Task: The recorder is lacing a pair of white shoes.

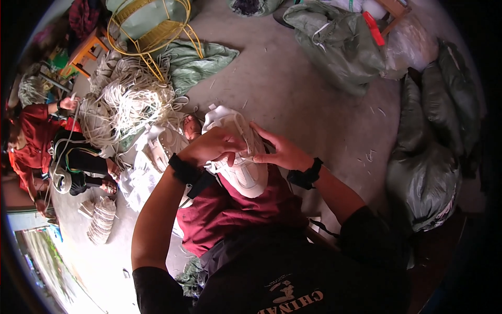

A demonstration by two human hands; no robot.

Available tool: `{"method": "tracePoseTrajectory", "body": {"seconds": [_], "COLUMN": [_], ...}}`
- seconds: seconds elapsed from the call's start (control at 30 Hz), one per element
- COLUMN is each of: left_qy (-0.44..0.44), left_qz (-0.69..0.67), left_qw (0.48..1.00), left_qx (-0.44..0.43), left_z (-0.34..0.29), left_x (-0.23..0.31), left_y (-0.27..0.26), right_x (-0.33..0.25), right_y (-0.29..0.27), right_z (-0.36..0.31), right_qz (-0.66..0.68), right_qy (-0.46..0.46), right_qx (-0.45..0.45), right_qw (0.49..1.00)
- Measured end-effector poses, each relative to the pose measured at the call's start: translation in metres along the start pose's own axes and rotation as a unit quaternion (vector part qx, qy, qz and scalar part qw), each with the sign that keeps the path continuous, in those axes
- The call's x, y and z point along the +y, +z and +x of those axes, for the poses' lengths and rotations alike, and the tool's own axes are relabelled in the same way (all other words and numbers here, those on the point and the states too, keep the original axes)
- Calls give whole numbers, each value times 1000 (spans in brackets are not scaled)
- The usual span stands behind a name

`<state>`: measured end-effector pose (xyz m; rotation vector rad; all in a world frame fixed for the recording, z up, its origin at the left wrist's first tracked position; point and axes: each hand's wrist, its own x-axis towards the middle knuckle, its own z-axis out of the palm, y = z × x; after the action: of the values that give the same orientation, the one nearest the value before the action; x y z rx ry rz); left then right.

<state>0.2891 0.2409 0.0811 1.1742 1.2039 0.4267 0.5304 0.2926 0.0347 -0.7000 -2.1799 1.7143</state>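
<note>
A white sneaker (247, 180) lies across my maroon-clad knees, its toe toward me and its heel pointing away. Over its lace area my left hand (219, 146) is closed with the fingers curled. Whatever sits between those fingers is too small or hidden to make out. On the sneaker's right side my right hand (283, 152) holds it, forefinger stretched along the upper and thumb near the lace edge. More white sneakers (157, 146) sit just left of my left hand, partly covered by my forearm. Both wrists wear black bands.
A big heap of white laces (136, 97) is on the floor at the far left, beside a yellow round-framed chair (151, 36). A person in red (39, 138) sits at the left, holding cord. Green sacks (334, 42) and filled dark bags (426, 172) stand at the right.
</note>
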Motion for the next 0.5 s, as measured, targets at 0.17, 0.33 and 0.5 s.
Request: {"method": "tracePoseTrajectory", "body": {"seconds": [0.17,0.33,0.5], "left_qy": [-13,-38,-41], "left_qz": [-76,-7,-1], "left_qw": [997,999,999], "left_qx": [-19,-8,-6], "left_z": [4,6,10], "left_x": [-8,-1,1], "left_y": [-8,-11,-2], "right_x": [4,15,11], "right_y": [9,14,6], "right_z": [11,16,39], "right_qz": [1,28,71], "right_qy": [-18,-7,53], "right_qx": [37,71,93], "right_qw": [999,997,992]}}
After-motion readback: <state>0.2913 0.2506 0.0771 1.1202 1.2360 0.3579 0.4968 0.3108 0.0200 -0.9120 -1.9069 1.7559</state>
